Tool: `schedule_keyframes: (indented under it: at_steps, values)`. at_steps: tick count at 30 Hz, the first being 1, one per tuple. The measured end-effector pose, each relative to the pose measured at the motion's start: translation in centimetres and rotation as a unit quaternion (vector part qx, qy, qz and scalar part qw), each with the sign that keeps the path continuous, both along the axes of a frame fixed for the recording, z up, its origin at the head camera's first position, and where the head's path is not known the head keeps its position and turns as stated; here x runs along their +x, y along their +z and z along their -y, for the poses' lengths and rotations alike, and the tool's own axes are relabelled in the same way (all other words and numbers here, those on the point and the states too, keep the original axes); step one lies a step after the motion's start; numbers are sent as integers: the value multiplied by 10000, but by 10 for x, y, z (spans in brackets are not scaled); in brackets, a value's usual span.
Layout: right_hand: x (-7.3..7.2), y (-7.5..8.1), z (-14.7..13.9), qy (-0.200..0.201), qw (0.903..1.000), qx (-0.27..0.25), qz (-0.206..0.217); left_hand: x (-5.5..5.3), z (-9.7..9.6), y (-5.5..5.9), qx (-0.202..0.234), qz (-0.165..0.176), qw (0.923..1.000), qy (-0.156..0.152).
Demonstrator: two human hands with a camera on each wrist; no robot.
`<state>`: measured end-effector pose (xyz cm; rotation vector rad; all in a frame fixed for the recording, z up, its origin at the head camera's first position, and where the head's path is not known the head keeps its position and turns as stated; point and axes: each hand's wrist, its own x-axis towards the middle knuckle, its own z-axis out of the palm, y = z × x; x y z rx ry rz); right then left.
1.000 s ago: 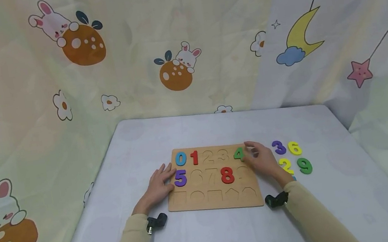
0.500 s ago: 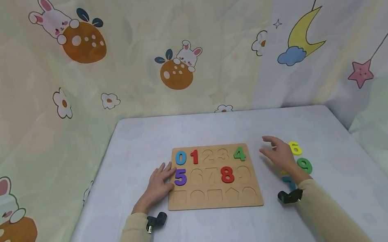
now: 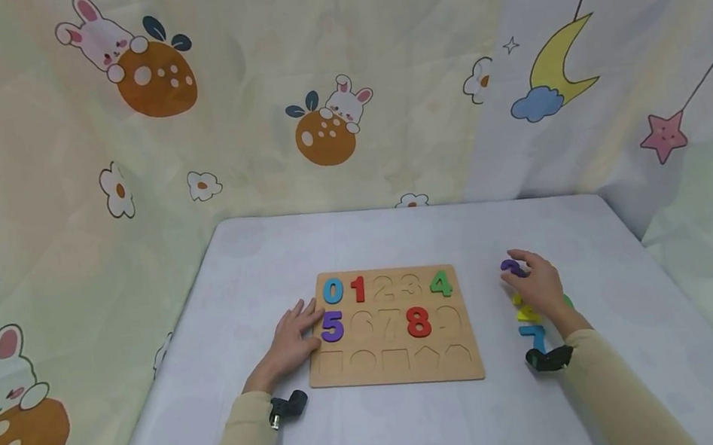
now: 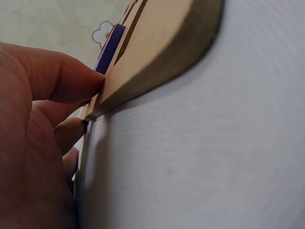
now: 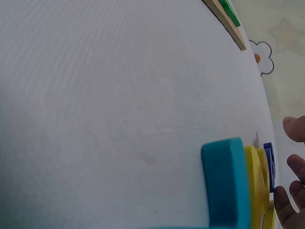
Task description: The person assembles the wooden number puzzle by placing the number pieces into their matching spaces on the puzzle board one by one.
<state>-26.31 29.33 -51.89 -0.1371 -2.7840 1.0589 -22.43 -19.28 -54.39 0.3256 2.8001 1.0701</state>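
Note:
In the head view, my left hand (image 3: 287, 342) rests at the left edge of a wooden number board (image 3: 356, 365). Its thumb touches the board's edge beside the purple 5 (image 3: 331, 326), as the left wrist view shows. Over the right side of the table, my right hand (image 3: 538, 287) reaches above a purple 3 (image 3: 512, 267), with thumb and fingers apart. The right wrist view has its fingertips (image 5: 293, 126) close to the purple piece (image 5: 269, 164). A yellow 2 (image 3: 527, 311) and a blue 7 (image 3: 534, 336) lie under the hand and wrist.
In the board sit a blue 0 (image 3: 333, 291), a red 1 (image 3: 357, 289), a green 4 (image 3: 440, 284) and a red 8 (image 3: 418, 322); its other recesses show bare wood. Part of a green piece (image 3: 568, 301) shows behind the right hand. A printed cloth hangs behind the table.
My right hand has moved from the green 4 on the board rightward to the purple 3, uncovering the 4 and the blue 7. The left hand has stayed in place.

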Motion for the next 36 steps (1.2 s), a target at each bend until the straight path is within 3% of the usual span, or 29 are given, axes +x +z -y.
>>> schedule_keyframes:
  at_steps: [15, 36]
  values:
    - [0, 2, -6, 8, 9984, 232, 514, 0, 1, 2, -7, 41, 10000, -4]
    - [-14, -2, -7, 518, 9912, 600, 1059, -1, 1, -1, -48, 2, 10000, 2]
